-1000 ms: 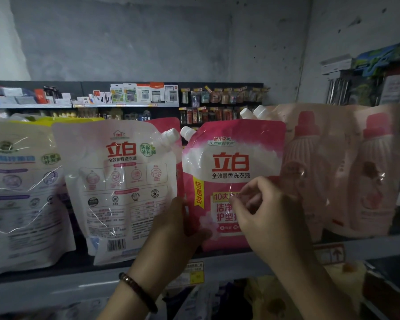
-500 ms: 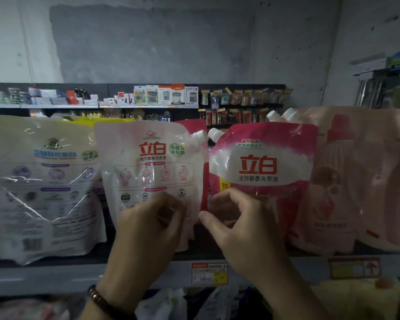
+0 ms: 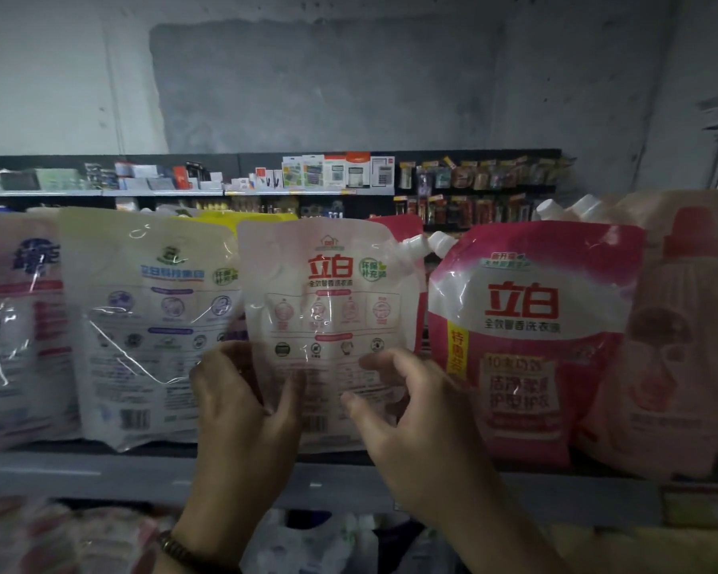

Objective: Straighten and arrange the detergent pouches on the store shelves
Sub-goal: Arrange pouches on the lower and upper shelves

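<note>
Now off pink pouch (image 3: 527,337), onto white pouch (image 3: 328,308) just left of it. Pinching its lower sides with left hand (image 3: 241,412) and right hand (image 3: 407,408), thumbs in front. Likely straightening this one.

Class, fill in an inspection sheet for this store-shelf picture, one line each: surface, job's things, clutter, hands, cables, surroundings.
Surface: grey shelf, with pouches in a row along it.
Job's things: pale pink pouch upright at centre, barcode side out; white pouch on its left; bright pink pouch on its right; peach pouch at the far right.
Clutter: nothing seen.
Hands: left hand and right hand grip the pale pink pouch's lower sides; bracelet on the left wrist.
Cables: nothing seen.
Surroundings: far shelves of small packaged goods; bare concrete wall.
</note>
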{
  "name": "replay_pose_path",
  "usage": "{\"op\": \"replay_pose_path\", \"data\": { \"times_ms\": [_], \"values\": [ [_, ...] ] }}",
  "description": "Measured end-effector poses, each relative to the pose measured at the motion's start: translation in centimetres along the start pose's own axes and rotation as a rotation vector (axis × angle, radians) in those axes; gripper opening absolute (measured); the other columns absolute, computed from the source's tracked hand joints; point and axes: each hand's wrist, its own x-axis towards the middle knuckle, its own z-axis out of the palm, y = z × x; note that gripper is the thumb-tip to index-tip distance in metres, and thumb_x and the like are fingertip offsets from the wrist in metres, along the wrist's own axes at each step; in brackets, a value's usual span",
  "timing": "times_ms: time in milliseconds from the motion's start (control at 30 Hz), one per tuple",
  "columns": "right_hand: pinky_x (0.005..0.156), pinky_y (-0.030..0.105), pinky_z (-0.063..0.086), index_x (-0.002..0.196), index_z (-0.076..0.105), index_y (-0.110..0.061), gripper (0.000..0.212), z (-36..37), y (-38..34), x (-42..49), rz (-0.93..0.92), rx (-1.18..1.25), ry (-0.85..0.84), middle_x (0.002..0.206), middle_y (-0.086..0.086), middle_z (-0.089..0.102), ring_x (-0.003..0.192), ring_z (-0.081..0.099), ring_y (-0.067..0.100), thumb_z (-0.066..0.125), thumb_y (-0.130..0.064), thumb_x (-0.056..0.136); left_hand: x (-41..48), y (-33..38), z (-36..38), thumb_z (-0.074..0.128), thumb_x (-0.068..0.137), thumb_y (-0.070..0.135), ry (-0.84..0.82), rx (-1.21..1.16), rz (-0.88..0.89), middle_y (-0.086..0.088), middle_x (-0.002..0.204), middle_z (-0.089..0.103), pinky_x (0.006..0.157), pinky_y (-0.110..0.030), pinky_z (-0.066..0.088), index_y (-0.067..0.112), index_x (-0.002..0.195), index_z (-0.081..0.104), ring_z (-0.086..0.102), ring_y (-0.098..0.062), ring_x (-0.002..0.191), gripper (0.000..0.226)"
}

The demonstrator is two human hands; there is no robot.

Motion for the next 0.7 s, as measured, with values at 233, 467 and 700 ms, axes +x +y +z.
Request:
{"op": "replay_pose_path", "data": {
  "times_ms": [233,467,700],
  "values": [
    [0.104,0.017,0.047,0.133,0.06,-0.04,0.046,1.2,-0.2,0.0,-0.004,-0.052,-0.023,0.13,-0.02,0.05,0.121,0.053,-0.001,0.073,-0.053,0.091,1.0,-1.0,0.2,0.073,0.096,0.042,-0.208,-0.286,-0.05,0.011,0.13,0.072,0.1,-0.044,0.056,0.045,0.148,0.044,0.07,-0.009,0.12,0.059],
    [0.094,-0.004,0.029,0.139,0.056,-0.04,0.051,2.0,-0.3,-0.2,-0.01,-0.061,-0.065,0.132,-0.026,0.043,0.12,0.042,-0.011,0.073,-0.05,0.092,2.5,-1.2,0.1,0.068,0.1,0.011,-0.353,-0.443,-0.19,0.001,0.105,0.082,0.067,-0.021,0.06,0.017,0.126,0.067,0.079,-0.015,0.093,0.027],
    [0.109,0.015,0.045,0.136,0.059,-0.036,0.049,2.2,-0.2,-0.3,-0.046,-0.018,-0.023,0.133,-0.026,0.047,0.128,0.049,-0.005,0.077,-0.047,0.091,2.9,-1.4,0.4,0.076,0.094,0.014,-0.287,-0.43,-0.203,-0.001,0.094,0.083,0.06,-0.023,0.06,0.013,0.108,0.079,0.08,-0.017,0.082,0.014]
  ]
}}
